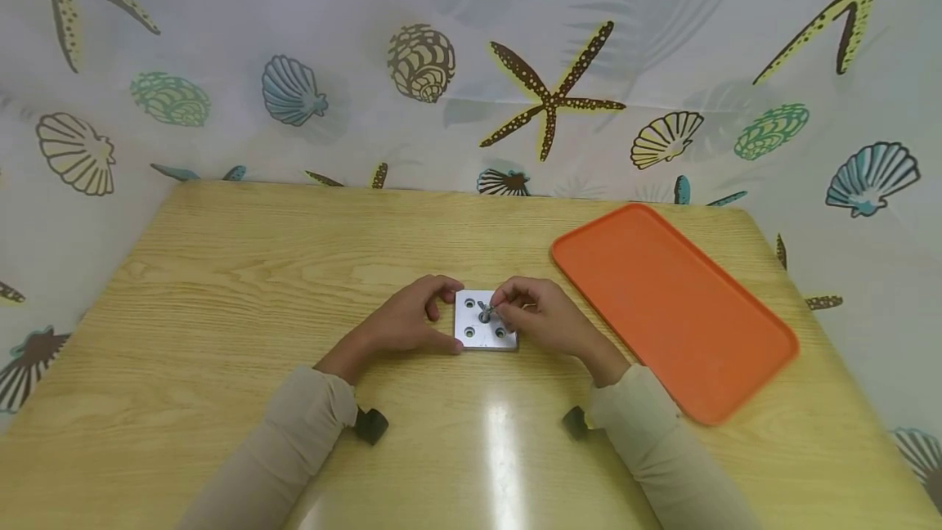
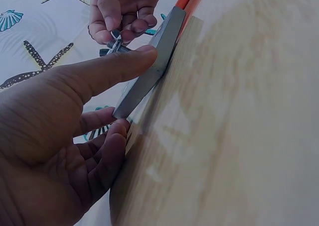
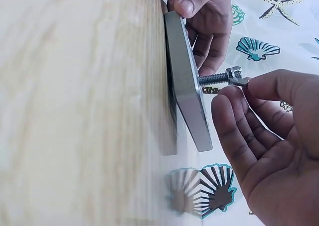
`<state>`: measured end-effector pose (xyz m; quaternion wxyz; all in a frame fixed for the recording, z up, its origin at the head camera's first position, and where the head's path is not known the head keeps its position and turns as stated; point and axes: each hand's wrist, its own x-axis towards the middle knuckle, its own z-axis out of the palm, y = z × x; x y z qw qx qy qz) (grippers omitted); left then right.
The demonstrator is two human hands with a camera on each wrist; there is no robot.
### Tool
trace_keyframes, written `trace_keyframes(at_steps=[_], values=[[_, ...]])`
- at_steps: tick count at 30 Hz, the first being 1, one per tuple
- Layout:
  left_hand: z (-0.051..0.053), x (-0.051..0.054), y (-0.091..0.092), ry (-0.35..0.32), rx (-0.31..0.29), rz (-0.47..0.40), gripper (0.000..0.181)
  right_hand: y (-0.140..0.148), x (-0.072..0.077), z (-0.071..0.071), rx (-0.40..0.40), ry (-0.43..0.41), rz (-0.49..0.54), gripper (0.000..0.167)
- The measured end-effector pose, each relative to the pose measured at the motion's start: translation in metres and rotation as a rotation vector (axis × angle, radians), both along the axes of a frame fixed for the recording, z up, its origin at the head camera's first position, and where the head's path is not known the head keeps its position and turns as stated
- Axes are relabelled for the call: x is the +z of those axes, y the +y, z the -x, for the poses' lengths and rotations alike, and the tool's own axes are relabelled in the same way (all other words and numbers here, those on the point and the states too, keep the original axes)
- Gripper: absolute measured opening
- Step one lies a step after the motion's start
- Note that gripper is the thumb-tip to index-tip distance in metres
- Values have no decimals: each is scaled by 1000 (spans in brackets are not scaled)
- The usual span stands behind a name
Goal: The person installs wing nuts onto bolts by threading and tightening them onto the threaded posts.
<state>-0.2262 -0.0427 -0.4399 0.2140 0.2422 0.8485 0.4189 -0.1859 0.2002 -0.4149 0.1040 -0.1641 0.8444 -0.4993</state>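
Observation:
A square metal plate (image 1: 478, 339) with holes near its corners lies at the middle of the table. My left hand (image 1: 408, 316) grips its left side, thumb at the near edge and fingers at the far corner. From the plate's centre rises a threaded rod (image 3: 213, 79), with a wing nut (image 3: 233, 76) at its upper end. My right hand (image 1: 548, 317) pinches one wing of that nut between thumb and forefinger, while the other fingers are loosely curled. In the left wrist view, my left thumb partly hides the plate (image 2: 144, 86) and the rod.
An orange tray (image 1: 670, 313) lies at an angle on the table, right of my right hand. The wooden table (image 1: 294, 244) ends at a cloth backdrop (image 1: 353, 15) printed with shells and starfish. Dark wrist-worn pieces (image 1: 371, 425) hang by both sleeves.

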Motion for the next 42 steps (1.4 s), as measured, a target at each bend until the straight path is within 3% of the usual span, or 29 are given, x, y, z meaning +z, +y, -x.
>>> trace_keyframes(at_steps=[11, 18, 23, 34, 42], values=[[1, 3, -1, -7, -3, 0, 84, 0, -3, 3, 4, -2, 23, 9], [-4, 1, 1, -1, 9, 0, 84, 3, -5, 1, 43, 25, 43, 21], [-9, -1, 2, 7, 15, 1, 84, 4, -8, -2, 56, 35, 3, 29], [-12, -7, 4, 15, 16, 3, 84, 7, -10, -6, 64, 55, -12, 25], [-14, -8, 5, 10, 17, -10, 83, 9, -14, -6, 71, 115, -11, 19]])
